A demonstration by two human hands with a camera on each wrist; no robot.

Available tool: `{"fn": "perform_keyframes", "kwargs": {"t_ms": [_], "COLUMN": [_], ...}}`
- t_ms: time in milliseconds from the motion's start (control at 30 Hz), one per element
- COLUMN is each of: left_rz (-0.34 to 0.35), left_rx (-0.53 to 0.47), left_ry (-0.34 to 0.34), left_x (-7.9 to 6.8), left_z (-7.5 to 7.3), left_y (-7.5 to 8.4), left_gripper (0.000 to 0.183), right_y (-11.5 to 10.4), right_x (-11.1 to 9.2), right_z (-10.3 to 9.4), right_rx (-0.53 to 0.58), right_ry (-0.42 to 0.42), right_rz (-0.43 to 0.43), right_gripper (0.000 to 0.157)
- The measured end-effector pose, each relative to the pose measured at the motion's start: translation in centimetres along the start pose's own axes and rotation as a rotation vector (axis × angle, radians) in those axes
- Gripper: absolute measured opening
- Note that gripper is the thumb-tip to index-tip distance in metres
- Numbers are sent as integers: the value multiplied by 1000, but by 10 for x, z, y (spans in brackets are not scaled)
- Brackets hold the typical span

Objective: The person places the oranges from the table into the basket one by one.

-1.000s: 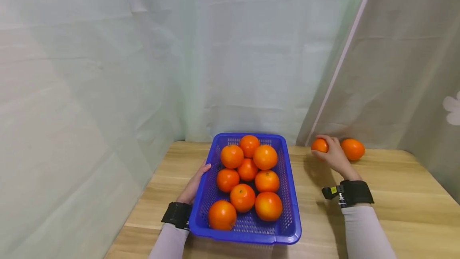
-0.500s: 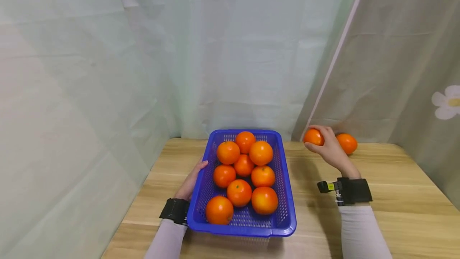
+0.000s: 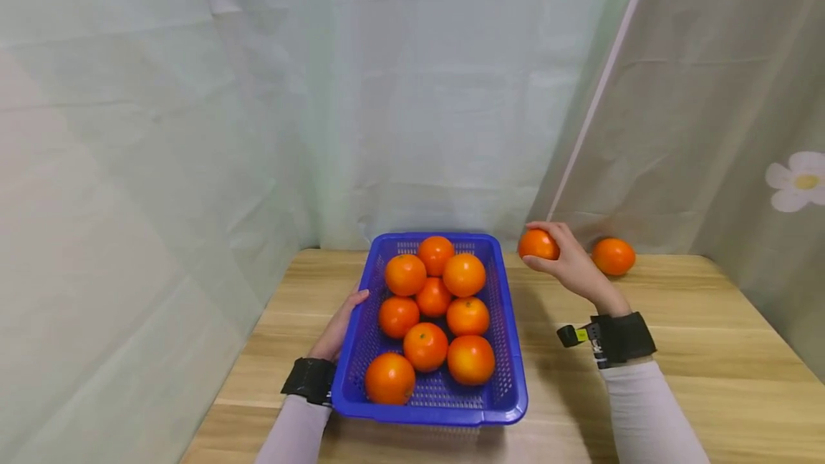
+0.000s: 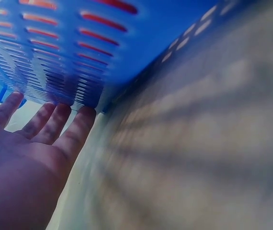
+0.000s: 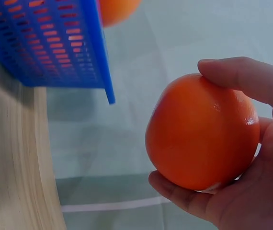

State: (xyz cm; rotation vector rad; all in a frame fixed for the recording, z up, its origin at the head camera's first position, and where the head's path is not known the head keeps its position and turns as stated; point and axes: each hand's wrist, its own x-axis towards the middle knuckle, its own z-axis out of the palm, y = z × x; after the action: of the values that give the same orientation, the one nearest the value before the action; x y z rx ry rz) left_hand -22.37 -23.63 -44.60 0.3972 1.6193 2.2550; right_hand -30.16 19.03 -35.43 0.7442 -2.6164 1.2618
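Observation:
My right hand [image 3: 573, 260] holds an orange [image 3: 538, 244] between thumb and fingers, up off the table and right of the blue basket [image 3: 519, 378]. In the right wrist view, the thumb lies across one side of this smooth, shiny orange [image 5: 201, 134] and fingers support the other. My left hand [image 3: 338, 324] is at the basket's left side. Seen from the left wrist, its fingers [image 4: 74, 132] reach out fairly straight, fingertips right at the slotted wall [image 4: 55, 62]. Several oranges, among them a front one [image 3: 389, 378], lie in the basket.
One more orange [image 3: 614, 257] sits at the table's back edge, right of my right hand. The wooden table [image 3: 722, 349] backs onto a pale curtain [image 3: 438, 106], with a darker curtain [image 3: 683, 127] to the right.
My right hand has lifted the orange and carried it left toward the basket, away from the other orange at the back. My left hand stays at the basket's side.

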Motion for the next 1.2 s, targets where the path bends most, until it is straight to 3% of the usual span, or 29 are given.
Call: {"fn": "perform_keyframes", "kwargs": {"t_ms": [433,967,1200], "left_rz": [-18,-17,-23], "left_rx": [19,-6,-7], "left_ry": [-7,16,29], "left_x": [-1,0,-2], "left_z": [-3,1,2], "left_y": [0,-2,0], "left_gripper": [53,50,52], "right_y": [-70,-103,-103], "right_x": [-7,-1,15], "right_z": [-6,0,23], "right_rx": [1,51,37], "right_ry": [-47,-142,-212], "right_rz": [-85,-109,-186], "right_gripper": [52,51,53]}}
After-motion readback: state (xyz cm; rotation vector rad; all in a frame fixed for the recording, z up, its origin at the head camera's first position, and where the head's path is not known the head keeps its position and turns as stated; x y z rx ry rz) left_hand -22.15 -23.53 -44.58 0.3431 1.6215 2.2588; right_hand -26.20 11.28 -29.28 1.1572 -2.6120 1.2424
